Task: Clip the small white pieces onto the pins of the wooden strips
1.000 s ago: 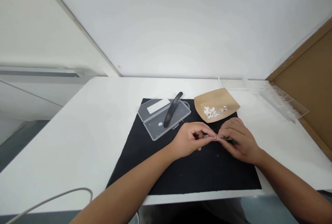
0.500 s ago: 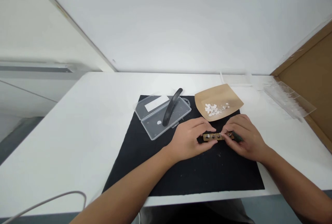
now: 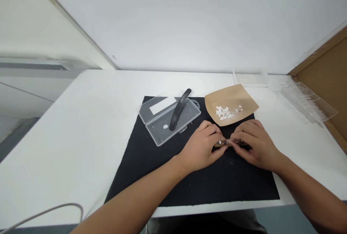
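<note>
Between my hands, over the black mat, is a narrow brown bar [image 3: 222, 142] with a row of small shiny round studs; its exact kind does not show. My left hand [image 3: 205, 145] grips the bar's left part, thumb along the near side and fingers along the far side. My right hand [image 3: 253, 143] is closed round the right part, with thumb and index finger pinched at the bar's middle. The fingers cover much of the bar. Just beyond them stands a brown paper tray [image 3: 231, 96] holding small white flakes [image 3: 223, 112].
A clear hinged plastic case [image 3: 159, 133] lies open on the black mat [image 3: 189, 187], with a curved black strip [image 3: 179, 111] across it. A white label [image 3: 162, 105] shows on its lid. Clear divided trays [image 3: 309, 102] stand at right. A cable [image 3: 54, 208] lies front left.
My left hand's fingers have slid right along the bar, nearer my right fingertips, so less of the bar shows. The camera view has shifted slightly.
</note>
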`<state>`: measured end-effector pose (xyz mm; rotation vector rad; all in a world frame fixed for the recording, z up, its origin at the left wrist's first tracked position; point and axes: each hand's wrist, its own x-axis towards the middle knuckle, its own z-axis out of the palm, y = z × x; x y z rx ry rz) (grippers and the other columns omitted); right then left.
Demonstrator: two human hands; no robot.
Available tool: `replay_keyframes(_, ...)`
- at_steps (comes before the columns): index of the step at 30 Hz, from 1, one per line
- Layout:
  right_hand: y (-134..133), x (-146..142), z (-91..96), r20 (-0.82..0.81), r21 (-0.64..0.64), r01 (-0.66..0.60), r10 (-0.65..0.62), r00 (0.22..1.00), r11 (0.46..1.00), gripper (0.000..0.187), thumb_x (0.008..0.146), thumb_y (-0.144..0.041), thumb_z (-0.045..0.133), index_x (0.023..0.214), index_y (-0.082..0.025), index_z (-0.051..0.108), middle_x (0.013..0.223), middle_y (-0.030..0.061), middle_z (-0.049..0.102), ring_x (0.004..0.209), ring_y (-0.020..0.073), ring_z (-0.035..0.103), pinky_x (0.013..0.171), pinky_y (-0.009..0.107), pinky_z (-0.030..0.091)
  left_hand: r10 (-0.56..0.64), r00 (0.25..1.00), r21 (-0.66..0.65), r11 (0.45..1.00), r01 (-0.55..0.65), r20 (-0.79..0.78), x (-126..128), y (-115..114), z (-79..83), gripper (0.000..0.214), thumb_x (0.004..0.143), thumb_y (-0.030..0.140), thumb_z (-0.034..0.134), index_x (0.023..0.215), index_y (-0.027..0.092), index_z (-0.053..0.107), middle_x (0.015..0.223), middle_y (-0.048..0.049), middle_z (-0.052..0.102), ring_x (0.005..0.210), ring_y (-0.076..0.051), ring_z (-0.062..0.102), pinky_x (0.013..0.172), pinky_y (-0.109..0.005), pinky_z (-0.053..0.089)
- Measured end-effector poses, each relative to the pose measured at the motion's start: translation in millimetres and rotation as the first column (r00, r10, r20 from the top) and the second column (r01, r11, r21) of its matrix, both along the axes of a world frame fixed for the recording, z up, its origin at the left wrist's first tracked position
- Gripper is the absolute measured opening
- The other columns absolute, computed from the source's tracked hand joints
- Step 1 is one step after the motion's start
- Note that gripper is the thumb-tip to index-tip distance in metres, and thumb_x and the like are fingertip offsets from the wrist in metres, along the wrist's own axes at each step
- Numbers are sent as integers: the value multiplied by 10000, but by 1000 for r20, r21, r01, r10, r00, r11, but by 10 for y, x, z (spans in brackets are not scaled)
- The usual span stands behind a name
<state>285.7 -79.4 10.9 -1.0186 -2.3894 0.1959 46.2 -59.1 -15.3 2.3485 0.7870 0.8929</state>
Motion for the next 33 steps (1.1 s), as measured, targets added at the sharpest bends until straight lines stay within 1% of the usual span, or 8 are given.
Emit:
replay_keyframes(3,-4,-6,5,4,7,1,-1,1000,1000,91,980,-158,688,1013,-225,636,903,14,674,841,179,597,847,390,388,12,1000,-4,1000,-12,21,13,3,-20,94,999,230,684,952,172,740,949,-60,707,934,-201,581,915,-374,479)
replay_keyframes(6,-6,-11,17,10,11,4,-4,1000,1000,93,978,-160,691,1009,-226,634,898,13,670,840,182,601,848,391,390,16,999,-17,1000,-15,36,19,9,-32,72,990,214,698,949,178,745,949,-53,716,935,-198,586,914,-371,476)
replay_keyframes(17,-10,-17,20,23,28,5,-6,1000,1000,89,976,-167,686,1017,-231,639,904,19,680,850,194,619,853,394,391,34,999,-31,999,-32,40,30,11,-66,94,993,217,696,930,191,762,930,-52,710,919,-198,561,893,-368,476)
replay_keyframes(25,-9,-30,35,24,20,16,-17,1000,1000,99,958,-159,693,1002,-234,645,889,16,684,828,196,612,833,397,388,29,999,-46,999,-28,21,28,9,-61,120,1007,233,674,933,193,760,932,-67,694,949,-216,548,904,-384,483)
replay_keyframes(33,-15,-33,32,41,11,7,-7,999,1000,91,968,-157,686,1003,-229,642,894,17,682,840,193,608,849,401,385,24,999,-50,998,-23,23,23,8,-64,113,1006,228,681,941,195,767,937,-67,688,963,-218,546,926,-383,471)
